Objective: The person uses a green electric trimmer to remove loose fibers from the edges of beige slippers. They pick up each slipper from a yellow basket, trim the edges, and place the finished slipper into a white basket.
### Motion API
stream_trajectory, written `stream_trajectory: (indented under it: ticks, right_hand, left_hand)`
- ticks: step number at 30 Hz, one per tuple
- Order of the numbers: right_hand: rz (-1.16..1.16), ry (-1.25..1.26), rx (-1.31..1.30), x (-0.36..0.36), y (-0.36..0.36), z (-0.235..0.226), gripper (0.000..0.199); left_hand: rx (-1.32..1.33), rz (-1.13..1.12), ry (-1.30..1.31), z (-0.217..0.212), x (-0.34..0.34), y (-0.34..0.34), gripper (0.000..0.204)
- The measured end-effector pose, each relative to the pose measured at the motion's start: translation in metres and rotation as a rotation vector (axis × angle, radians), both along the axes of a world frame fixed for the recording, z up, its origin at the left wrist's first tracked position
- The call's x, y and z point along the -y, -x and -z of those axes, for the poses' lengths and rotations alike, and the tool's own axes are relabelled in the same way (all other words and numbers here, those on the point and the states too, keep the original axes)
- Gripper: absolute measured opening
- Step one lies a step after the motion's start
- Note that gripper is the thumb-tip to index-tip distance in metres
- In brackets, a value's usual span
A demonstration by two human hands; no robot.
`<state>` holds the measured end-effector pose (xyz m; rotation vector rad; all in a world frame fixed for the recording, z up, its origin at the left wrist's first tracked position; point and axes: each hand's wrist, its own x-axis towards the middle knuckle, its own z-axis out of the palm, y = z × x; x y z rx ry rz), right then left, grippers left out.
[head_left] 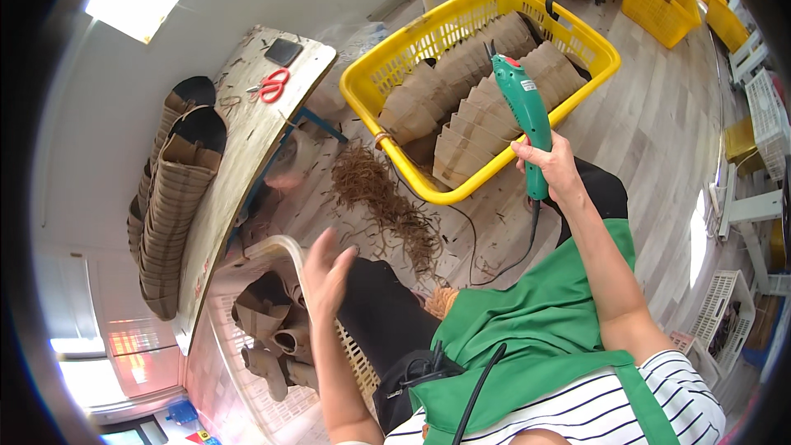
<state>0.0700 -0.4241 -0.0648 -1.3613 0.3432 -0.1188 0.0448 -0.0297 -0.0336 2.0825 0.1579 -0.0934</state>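
Note:
In my right hand (pixel 554 168) is a pair of green corded electric scissors (pixel 526 100) with a red button, held upright, tip pointing away from me. Behind the tool, a yellow basket (pixel 606 53) holds two rows of nested tan boot-upper-like pieces (pixel 478 133) with dark lining. My left hand (pixel 327 276) is slightly blurred, thumb apart from the fingers, holding nothing. It is raised by the rim of a white basket (pixel 288 249), where several loose tan pieces (pixel 276 325) with dark insides lie.
A wooden table (pixel 247 136) at left bears red-handled scissors (pixel 270 86), a phone (pixel 283 52) and long stacks of nested tan pieces (pixel 177 214). Brown trimmings (pixel 387 206) litter the floor, the tool's cord (pixel 521 257) beside them. Yellow crates (pixel 659 2) stand far right.

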Motion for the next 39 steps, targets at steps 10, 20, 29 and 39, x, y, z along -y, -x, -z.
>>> stream_trajectory:
  ticks: [10, 20, 29, 39]
  right_hand:
    - [0.008, -0.131, -0.032, 0.041, -0.020, 0.027, 0.017]
    - [-0.016, -0.139, -0.060, 0.053, -0.027, 0.016, 0.021]
    - [-0.009, -0.146, -0.064, 0.046, -0.028, 0.021, 0.020]
    - [0.040, -0.022, -0.038, 0.054, -0.021, 0.024, 0.020]
  left_hand:
    - [-0.741, -0.101, 0.319, 0.260, 0.188, -0.194, 0.071]
    - [-1.030, -0.394, 0.834, 0.258, 0.221, -0.212, 0.061]
    - [-0.635, -0.146, 0.980, 0.218, 0.257, -0.224, 0.051]
    - [-0.349, -0.061, 0.832, 0.030, 0.140, -0.194, 0.044]
